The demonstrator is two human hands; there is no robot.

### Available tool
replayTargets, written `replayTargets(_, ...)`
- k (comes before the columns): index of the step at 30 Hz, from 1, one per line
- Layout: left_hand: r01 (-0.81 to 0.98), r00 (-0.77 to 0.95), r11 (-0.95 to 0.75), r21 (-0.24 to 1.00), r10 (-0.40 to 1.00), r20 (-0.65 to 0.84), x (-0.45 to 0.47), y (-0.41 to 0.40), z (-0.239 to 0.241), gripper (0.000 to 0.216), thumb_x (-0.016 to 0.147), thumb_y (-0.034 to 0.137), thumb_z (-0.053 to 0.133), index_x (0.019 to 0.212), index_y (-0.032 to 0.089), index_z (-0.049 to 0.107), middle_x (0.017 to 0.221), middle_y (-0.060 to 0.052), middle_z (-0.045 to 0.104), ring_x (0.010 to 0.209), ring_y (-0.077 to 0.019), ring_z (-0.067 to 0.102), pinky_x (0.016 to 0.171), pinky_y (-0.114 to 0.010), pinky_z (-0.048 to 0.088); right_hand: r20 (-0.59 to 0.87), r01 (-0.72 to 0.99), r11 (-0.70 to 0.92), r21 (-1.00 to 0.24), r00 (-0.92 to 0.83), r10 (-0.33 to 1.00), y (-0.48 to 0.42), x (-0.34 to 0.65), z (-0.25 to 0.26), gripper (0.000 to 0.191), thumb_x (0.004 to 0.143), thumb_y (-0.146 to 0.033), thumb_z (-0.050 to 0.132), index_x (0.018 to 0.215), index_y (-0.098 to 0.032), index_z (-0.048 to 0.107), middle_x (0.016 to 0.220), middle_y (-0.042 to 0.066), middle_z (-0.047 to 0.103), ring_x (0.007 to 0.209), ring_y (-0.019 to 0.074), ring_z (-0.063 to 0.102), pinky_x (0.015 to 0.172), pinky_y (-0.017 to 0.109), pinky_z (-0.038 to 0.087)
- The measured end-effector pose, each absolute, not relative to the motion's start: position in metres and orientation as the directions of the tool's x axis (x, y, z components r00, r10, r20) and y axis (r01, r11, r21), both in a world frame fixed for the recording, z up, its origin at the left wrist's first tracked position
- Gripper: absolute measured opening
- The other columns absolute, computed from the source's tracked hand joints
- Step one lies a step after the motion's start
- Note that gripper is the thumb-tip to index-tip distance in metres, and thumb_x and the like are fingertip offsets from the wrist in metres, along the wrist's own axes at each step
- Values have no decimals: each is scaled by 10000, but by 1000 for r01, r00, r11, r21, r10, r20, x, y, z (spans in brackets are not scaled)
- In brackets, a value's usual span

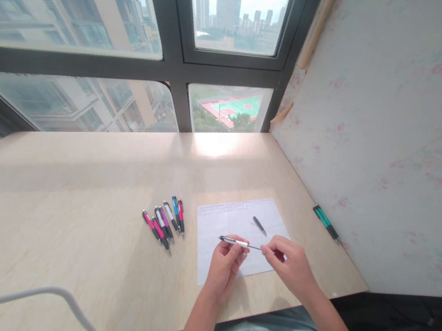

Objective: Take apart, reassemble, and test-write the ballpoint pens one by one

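My left hand (226, 265) is closed around the white barrel of a pen (231, 240), held level over a white sheet of paper (228, 221). My right hand (291, 262) pinches the thin refill (255, 247) that sticks out of the barrel's right end, and something red shows under its fingers. A small dark pen part (259, 225) lies loose on the paper just beyond my hands.
Several pens (165, 221) in pink, white, purple and blue lie in a row left of the paper. Two teal pens (325, 221) rest by the papered wall on the right. A white wire frame (61, 311) juts in at lower left. Windows run behind the desk (67, 207).
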State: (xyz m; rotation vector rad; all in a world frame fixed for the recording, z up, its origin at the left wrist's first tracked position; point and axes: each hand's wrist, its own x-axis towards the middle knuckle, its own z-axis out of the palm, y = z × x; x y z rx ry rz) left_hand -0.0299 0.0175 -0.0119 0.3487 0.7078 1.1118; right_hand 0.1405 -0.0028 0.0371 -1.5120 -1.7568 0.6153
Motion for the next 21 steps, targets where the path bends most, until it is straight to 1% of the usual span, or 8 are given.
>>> replayTargets(4,-704,255,413,577,906,-338,-31,18,-11,220,715,239,811,871,131,699,894,-54,690,745,-97,639,709,-182,521,196,649,151,-746,-3,981,-1,137,35,404,930,-381,531,573,-192,537,559,-22,492,531,117,450,540,258,351)
replayTargets(6,-721,250,412,557,905,-345,-31,19,-12,211,719,223,808,874,129,700,900,-53,692,734,-86,634,696,-169,524,175,624,134,-770,5,985,0,135,35,398,931,-391,528,589,-190,563,563,-21,499,538,121,458,541,257,359)
replayTargets(8,-750,243,410,519,901,-360,-32,20,-14,207,720,205,807,881,130,700,910,-51,697,727,-75,633,694,-157,527,153,576,129,-807,-7,988,1,133,36,355,923,-389,541,635,-190,600,596,-11,544,562,128,487,546,252,383)
replayTargets(11,-792,233,396,464,900,-370,-33,21,-17,203,726,186,803,890,132,696,907,-46,700,725,-65,638,702,-144,528,155,507,146,-850,-24,988,2,128,37,240,901,-362,577,745,-195,652,698,13,625,620,141,538,565,251,426)
replayTargets(15,-807,230,387,446,902,-366,-34,21,-20,212,729,184,802,901,130,689,895,-48,704,712,-64,644,704,-146,534,184,454,179,-873,-33,982,3,123,36,158,894,-320,582,848,-204,680,776,35,660,666,152,576,565,251,455)
replayTargets(18,-801,234,396,449,898,-374,-33,21,-19,227,725,187,805,912,133,687,904,-51,707,708,-68,648,703,-154,539,203,445,187,-876,-14,979,3,121,32,159,893,-312,575,857,-206,687,781,39,668,670,155,587,561,251,465)
replayTargets(21,-788,251,412,456,893,-374,-33,21,-18,234,720,192,809,911,132,688,904,-51,704,711,-74,653,700,-157,540,224,471,181,-863,36,974,4,120,29,173,888,-309,571,801,-202,676,744,31,654,639,149,571,558,252,462)
